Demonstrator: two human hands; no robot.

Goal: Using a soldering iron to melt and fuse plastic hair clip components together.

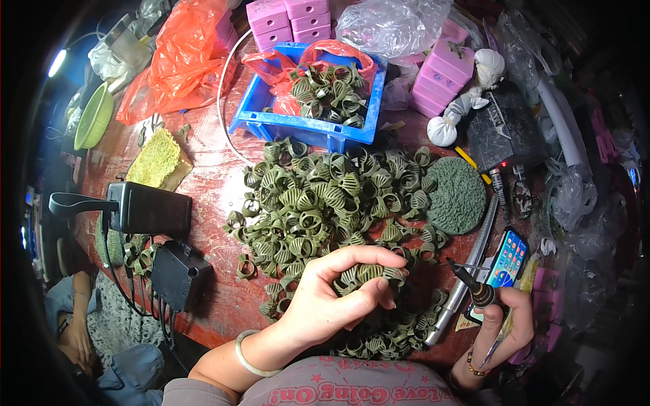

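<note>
Many dark green striped rings (318, 189) lie heaped in the middle of the table. My left hand (338, 291) is curled at the near side of the heap, thumb and forefinger bent around a few green rings (369, 272) that show in the gap; its other fingers are hidden. To the right, my right hand (504, 321) is closed on a pen-like tool with a dark pointed tip (477, 289), which slants up and left, apart from the left hand. A thin metal shaft also shows by that hand. More green rings (389, 342) lie close to my body.
A blue crate (305, 128) with more rings stands behind the heap. A round green pad (457, 196), a tapered metal rod (467, 277) and a phone (509, 260) lie right. Black boxes (150, 210) with cables stand left. Behind are pink blocks (443, 71). Another person's hand (78, 342) shows far left.
</note>
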